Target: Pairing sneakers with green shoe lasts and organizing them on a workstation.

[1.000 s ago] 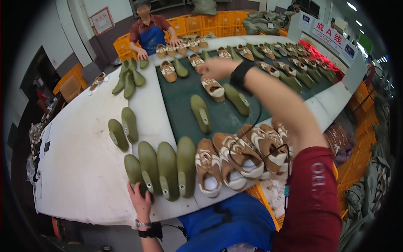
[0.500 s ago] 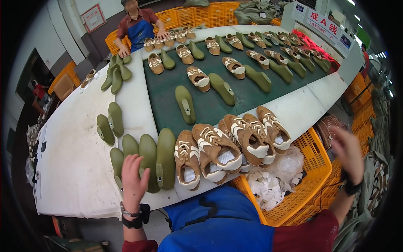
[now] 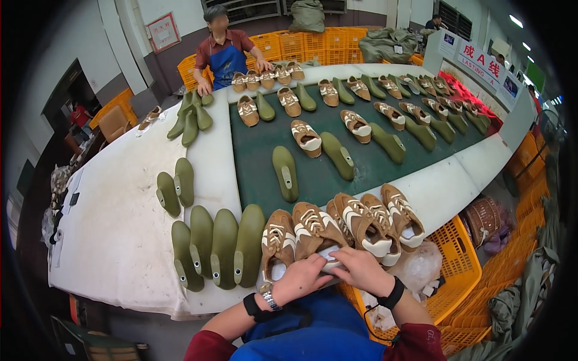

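Both hands meet at the heel of a brown shoe with cream stripes (image 3: 311, 221) by the table's near edge. My left hand (image 3: 299, 278) curls its fingers over the left of the heel opening. From the other side, my right hand (image 3: 363, 272) grips the same heel, its thumb near the white insole. The shoe's toe points away from me. Against its left side stands another brown shoe (image 3: 278, 237), and several more brown shoes (image 3: 356, 219) are crowded to its right. Left of the shoes, several green shoe lasts (image 3: 248, 243) lie in a row.
A green conveyor belt (image 3: 259, 180) carries shoes and lasts in pairs. Below the table's edge, at right, a yellow crate (image 3: 460, 274) holds plastic bags and white scraps. Across the table stands a co-worker in a blue apron (image 3: 229, 65), hands near lasts and shoes.
My hands were apart and raised, the left over the lasts and the right above the crate. Now they have come together on the shoe's heel. The view has shifted somewhat.
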A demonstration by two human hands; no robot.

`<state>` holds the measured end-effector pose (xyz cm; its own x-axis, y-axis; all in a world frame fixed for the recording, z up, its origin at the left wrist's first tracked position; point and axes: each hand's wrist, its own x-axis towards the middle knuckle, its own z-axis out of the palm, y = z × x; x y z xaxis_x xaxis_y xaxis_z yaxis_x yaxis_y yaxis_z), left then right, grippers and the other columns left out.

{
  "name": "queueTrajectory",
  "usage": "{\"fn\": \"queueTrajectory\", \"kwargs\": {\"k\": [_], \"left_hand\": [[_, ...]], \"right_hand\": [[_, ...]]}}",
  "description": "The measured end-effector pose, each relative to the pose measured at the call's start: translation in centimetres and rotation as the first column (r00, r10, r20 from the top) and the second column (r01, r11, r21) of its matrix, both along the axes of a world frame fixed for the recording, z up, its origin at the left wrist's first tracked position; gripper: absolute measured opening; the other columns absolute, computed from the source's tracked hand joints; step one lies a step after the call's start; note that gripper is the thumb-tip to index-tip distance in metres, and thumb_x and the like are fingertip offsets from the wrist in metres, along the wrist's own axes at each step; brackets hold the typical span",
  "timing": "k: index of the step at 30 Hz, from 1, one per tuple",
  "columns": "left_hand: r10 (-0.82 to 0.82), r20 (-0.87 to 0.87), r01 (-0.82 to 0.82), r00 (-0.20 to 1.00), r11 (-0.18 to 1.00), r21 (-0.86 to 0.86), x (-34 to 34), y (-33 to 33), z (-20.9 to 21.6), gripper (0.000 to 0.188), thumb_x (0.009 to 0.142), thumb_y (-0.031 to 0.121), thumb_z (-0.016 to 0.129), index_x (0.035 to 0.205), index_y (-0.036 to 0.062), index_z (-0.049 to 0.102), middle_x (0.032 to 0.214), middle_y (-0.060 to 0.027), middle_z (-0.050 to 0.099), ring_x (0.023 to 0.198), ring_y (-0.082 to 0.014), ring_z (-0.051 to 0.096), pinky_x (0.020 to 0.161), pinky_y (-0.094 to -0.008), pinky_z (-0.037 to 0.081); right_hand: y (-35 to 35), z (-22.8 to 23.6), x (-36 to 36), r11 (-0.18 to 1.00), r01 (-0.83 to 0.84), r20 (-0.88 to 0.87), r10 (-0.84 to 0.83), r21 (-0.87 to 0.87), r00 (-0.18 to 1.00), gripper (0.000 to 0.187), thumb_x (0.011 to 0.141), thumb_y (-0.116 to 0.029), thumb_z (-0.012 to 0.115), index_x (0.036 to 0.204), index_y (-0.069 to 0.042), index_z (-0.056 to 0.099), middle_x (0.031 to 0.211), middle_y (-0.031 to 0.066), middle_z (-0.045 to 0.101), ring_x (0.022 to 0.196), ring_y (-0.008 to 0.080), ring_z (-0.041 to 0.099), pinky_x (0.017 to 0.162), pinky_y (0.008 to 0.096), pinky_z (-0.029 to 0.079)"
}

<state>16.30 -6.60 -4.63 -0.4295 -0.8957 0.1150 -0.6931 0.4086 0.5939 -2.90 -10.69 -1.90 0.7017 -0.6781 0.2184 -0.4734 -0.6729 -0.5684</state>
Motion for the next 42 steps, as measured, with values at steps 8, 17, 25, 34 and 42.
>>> {"fn": "queueTrajectory", "kwargs": {"k": [8, 17, 25, 34, 42], "left_hand": [[0.25, -0.211, -0.218, 0.945, 0.962, 0.163, 10.6, -0.4, 15.6, 0.032, 0.074, 0.026, 0.073, 0.09, 0.0009, 0.06, 0.072, -0.0075, 0.058, 0.063, -0.0135, 0.056, 0.059, -0.0264, 0.047], [0.542, 0.211, -0.501, 0.814, 0.837, -0.22, 24.0, -22.6, 13.2, 0.047, 0.075, 0.04, 0.068, 0.092, -0.0023, 0.058, 0.087, -0.0181, 0.063, 0.078, -0.0281, 0.061, 0.069, -0.0355, 0.048], [0.438, 0.26, -0.451, 0.861, 0.893, -0.01, 24.2, -34.3, -10.4, 0.053, 0.068, 0.032, 0.071, 0.109, 0.0024, 0.054, 0.103, -0.0205, 0.059, 0.099, -0.034, 0.057, 0.086, -0.0389, 0.046], [0.522, 0.314, -0.568, 0.793, 0.82, 0.072, 22.7, -33.5, -9.0, 0.071, 0.071, 0.034, 0.068, 0.13, 0.0074, 0.037, 0.127, -0.0227, 0.041, 0.112, -0.0365, 0.049, 0.093, -0.0392, 0.042], [0.428, 0.348, -0.412, 0.834, 0.903, -0.123, 27.9, -20.9, 6.6, 0.053, 0.079, 0.033, 0.061, 0.12, 0.0015, 0.05, 0.117, -0.0209, 0.054, 0.11, -0.0337, 0.051, 0.094, -0.0388, 0.04]], "right_hand": [[-1.3, 3.6, -4.6, 0.922, 0.325, 0.087, -0.314, -0.209, 0.945, 0.04, 0.072, -0.008, 0.068, 0.11, -0.003, 0.057, 0.105, 0.0153, 0.057, 0.091, 0.0292, 0.057, 0.079, 0.0354, 0.047], [-2.5, -0.7, -6.0, 0.946, 0.324, -0.112, -0.321, 0.009, 0.94, 0.047, 0.071, -0.023, 0.071, 0.112, -0.006, 0.054, 0.109, 0.014, 0.051, 0.1, 0.0324, 0.049, 0.085, 0.0383, 0.042], [-2.1, 0.8, -6.4, 0.943, 0.332, -0.121, -0.326, 0.034, 0.937, 0.049, 0.067, -0.013, 0.072, 0.111, -0.003, 0.053, 0.11, 0.0173, 0.051, 0.103, 0.0366, 0.047, 0.088, 0.0416, 0.04], [-2.4, 0.4, -6.6, 0.945, 0.327, -0.128, -0.322, 0.017, 0.938, 0.05, 0.068, -0.014, 0.072, 0.113, -0.004, 0.053, 0.112, 0.0171, 0.051, 0.105, 0.0363, 0.046, 0.089, 0.0424, 0.039], [-1.1, 0.1, -6.1, 0.944, 0.33, -0.072, -0.331, -0.028, 0.941, 0.045, 0.074, -0.014, 0.068, 0.115, -0.006, 0.054, 0.105, 0.0169, 0.056, 0.099, 0.034, 0.052, 0.085, 0.0386, 0.042]]}}
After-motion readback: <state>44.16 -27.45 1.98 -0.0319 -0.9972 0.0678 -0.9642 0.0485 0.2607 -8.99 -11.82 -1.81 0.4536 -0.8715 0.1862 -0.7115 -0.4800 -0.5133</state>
